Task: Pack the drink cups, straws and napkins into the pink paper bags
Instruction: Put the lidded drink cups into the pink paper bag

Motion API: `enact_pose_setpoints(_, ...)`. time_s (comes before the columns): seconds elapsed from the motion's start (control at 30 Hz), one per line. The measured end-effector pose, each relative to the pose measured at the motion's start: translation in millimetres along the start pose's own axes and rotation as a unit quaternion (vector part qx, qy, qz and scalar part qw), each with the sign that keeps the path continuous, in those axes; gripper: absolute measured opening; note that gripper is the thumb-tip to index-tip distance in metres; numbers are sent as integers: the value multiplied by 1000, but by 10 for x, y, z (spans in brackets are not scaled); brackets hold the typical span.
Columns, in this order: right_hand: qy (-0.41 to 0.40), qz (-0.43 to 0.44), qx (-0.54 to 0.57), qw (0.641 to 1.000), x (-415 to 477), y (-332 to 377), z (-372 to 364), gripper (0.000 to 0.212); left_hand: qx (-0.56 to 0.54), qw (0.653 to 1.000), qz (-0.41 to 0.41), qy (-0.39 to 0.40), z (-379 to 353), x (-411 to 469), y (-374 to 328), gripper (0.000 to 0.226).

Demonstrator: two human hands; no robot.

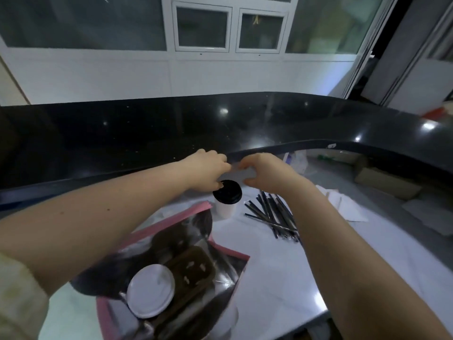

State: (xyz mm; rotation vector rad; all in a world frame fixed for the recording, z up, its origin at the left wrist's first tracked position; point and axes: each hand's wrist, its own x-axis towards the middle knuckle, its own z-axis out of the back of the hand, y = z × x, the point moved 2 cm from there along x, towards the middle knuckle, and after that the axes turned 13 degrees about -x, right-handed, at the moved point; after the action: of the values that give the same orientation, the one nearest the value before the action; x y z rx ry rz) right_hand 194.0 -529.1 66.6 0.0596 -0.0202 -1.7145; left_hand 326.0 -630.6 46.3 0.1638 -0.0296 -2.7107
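A white drink cup with a black lid (227, 191) stands on the white work surface (282, 261), just beyond the open pink paper bag (230, 252). The foil-lined bag holds a white-lidded cup (150, 290) in a brown cardboard carrier (193, 271). My left hand (208, 168) hovers over the black lid's far left rim, fingers curled, thumb tip at the rim. My right hand (264, 171) is just to the right of the lid, thumb and fingers curved apart. A pale patch shows between the two hands; what it is I cannot tell. Black wrapped straws (272, 214) lie to the right of the cup.
White napkins (343, 204) lie further right on the work surface. A raised glossy black counter (171, 123) curves across behind the cup. Cardboard boxes (387, 182) sit under the counter at the right. White wall panels and windows stand beyond.
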Motion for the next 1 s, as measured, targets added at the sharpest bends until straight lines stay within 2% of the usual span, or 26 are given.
enact_pose_setpoints(0.23, 42, 11, 5, 999, 287, -215, -458, 49, -58, 997, -52, 20, -262, 103, 198, 45)
enact_pose_setpoints(0.47, 98, 31, 42, 994, 649, -148, -909, 58, -14, 996, -86, 20, -555, 185, 287, 45)
enact_pose_setpoints(0.67, 139, 52, -20, 989, 834, -34, -1251, 90, -1, 995, -87, 48, -689, 116, 323, 46)
enact_pose_setpoints(1.0, 72, 64, -9, 995, 614, -67, -1200, 79, 12, 997, -68, 44, -570, 87, 339, 49)
